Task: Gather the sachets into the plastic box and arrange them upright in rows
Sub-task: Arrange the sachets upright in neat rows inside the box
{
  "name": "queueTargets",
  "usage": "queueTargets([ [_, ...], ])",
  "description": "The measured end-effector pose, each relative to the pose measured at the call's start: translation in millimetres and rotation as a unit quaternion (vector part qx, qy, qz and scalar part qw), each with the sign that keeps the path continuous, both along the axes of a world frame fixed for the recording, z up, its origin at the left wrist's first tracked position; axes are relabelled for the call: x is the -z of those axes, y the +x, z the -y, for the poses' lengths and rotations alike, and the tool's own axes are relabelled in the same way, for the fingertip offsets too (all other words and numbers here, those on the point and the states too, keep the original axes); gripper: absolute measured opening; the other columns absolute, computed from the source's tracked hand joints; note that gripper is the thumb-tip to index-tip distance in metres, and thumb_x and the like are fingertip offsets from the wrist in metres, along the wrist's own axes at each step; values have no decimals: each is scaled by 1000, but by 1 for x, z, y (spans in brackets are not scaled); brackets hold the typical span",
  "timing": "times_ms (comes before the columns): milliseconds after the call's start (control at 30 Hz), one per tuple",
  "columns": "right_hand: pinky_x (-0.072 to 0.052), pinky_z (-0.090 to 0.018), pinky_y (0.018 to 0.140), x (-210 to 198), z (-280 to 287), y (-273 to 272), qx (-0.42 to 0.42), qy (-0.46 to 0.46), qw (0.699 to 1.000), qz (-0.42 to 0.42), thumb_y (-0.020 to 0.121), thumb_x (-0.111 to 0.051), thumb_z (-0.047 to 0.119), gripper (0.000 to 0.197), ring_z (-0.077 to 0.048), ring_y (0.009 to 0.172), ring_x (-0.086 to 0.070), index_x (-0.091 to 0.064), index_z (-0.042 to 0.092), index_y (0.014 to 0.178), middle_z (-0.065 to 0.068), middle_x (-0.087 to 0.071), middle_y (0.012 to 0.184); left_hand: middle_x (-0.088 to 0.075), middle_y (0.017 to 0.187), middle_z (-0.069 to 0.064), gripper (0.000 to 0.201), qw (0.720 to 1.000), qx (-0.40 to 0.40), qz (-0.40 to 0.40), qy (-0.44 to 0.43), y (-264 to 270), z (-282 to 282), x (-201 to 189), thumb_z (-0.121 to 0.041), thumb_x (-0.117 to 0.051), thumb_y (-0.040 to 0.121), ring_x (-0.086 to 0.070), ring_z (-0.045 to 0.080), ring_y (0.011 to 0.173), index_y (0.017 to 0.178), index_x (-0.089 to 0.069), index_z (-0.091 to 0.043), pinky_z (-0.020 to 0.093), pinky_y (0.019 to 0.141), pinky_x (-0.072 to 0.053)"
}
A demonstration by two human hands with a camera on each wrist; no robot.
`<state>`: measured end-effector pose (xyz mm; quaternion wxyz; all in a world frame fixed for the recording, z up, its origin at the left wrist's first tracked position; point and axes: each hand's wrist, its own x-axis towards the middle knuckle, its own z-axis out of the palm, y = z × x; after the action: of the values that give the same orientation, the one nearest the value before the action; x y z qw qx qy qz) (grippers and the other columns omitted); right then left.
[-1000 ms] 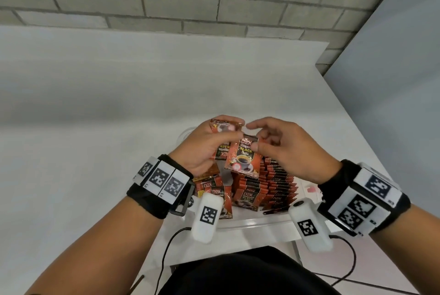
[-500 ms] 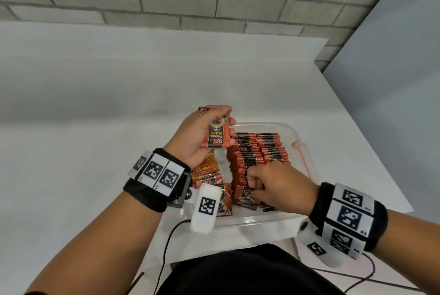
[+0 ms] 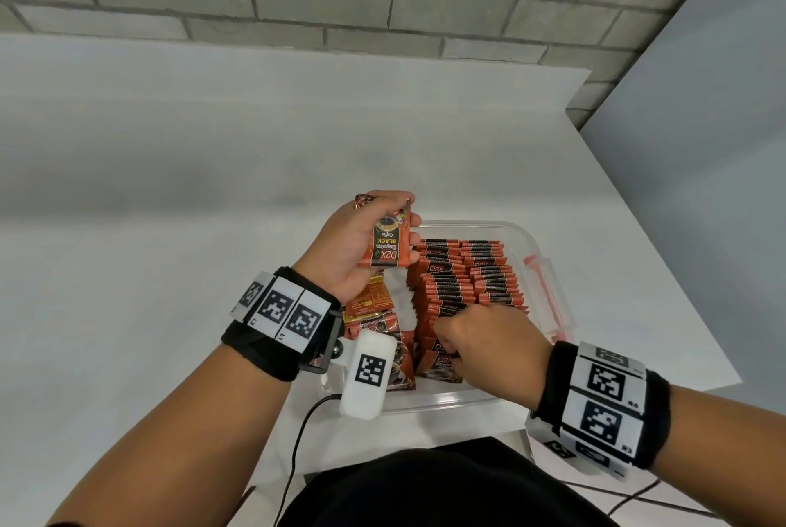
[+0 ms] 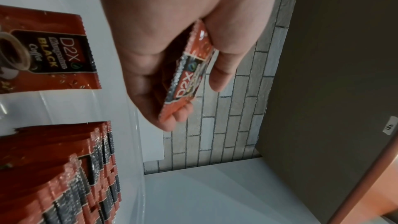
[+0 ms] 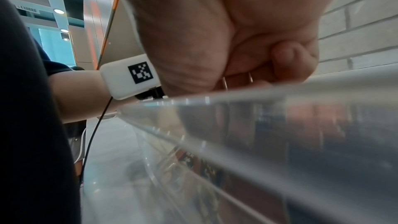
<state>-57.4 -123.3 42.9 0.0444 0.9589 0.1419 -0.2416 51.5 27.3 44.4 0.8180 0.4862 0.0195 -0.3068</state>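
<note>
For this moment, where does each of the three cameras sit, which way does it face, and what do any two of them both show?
Head: worn on the head, facing forward and down at the clear plastic box of upright orange coffee sachets; shows both forearms, left hand, right hand.
Left wrist: along the left hand gripping an orange held sachet, brick wall beyond.
Right wrist: low outside the box wall; curled right hand above.
Shared: head and left wrist both show the held sachet.

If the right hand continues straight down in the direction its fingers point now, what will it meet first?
Most likely the upright sachets at the near end of the row in the plastic box. The right hand already has its curled fingers down among them; whether they touch is unclear.
</note>
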Motion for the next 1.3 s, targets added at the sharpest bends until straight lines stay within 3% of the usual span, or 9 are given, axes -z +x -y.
queueTargets([
  [200, -27, -24, 46, 1, -3, 2, -22, -28, 999, -18, 90, -50, 11, 7, -22, 68, -49, -51, 18, 90, -4, -63, 91, -66, 82, 9, 14, 1000, 1, -2, 2, 2, 1, 1, -20, -60, 89, -64, 19, 67, 99, -65, -11, 32, 64, -56],
  [367, -35, -29, 58, 2, -4, 3, -23, -43, 999, 2, 91, -47, 10, 9, -27, 78, -62, -55, 14, 93, -6, -64, 90, -67, 83, 9, 16, 1000, -2, -2, 4, 2, 0, 2, -21, -60, 88, -64, 19, 68, 100, -65, -11, 33, 65, -56],
  [600, -28, -27, 52, 7, -1, 1, -36, -49, 998, 13, 88, -45, 5, 13, -28, 74, -61, -52, 16, 89, -6, -65, 87, -67, 82, 9, 14, 1000, -7, -2, 3, 1, 0, 3, -19, -59, 90, -64, 19, 66, 100, -65, -10, 32, 62, -56],
  [767, -36, -29, 58, 5, 1, 1, -34, -47, 998, 25, 90, -50, 17, 4, -25, 71, -57, -50, 15, 94, -4, -64, 88, -67, 83, 9, 15, 1000, -4, -2, 5, -2, 1, 3, -19, -59, 90, -64, 19, 68, 101, -65, -10, 33, 65, -56],
  [900, -42, -29, 62, 4, 1, 1, -23, -36, 999, 34, 90, -55, 27, 15, -26, 75, -60, -50, 15, 97, -4, -65, 91, -66, 82, 9, 16, 1000, -6, -3, 5, -5, 0, 2, -19, -59, 89, -64, 20, 68, 102, -64, -9, 33, 64, -56],
  [1133, -37, -26, 61, 2, 3, 0, -14, -11, 998, 57, 89, -56, 33, 17, -25, 74, -58, -48, 18, 90, -5, -66, 91, -66, 83, 9, 20, 1000, 0, -6, -1, -9, 0, 4, -20, -63, 83, -64, 19, 68, 101, -64, -10, 34, 67, -56],
  [1300, -33, -26, 49, -10, 10, 1, 44, 32, 995, 85, 88, -52, 52, 33, -17, 66, -52, -43, 22, 80, 6, -55, 74, -63, 84, 15, 23, 998, 26, -53, -36, -14, -1, 2, -5, -40, 92, -64, 24, 69, 110, -54, -1, 35, 61, -57],
])
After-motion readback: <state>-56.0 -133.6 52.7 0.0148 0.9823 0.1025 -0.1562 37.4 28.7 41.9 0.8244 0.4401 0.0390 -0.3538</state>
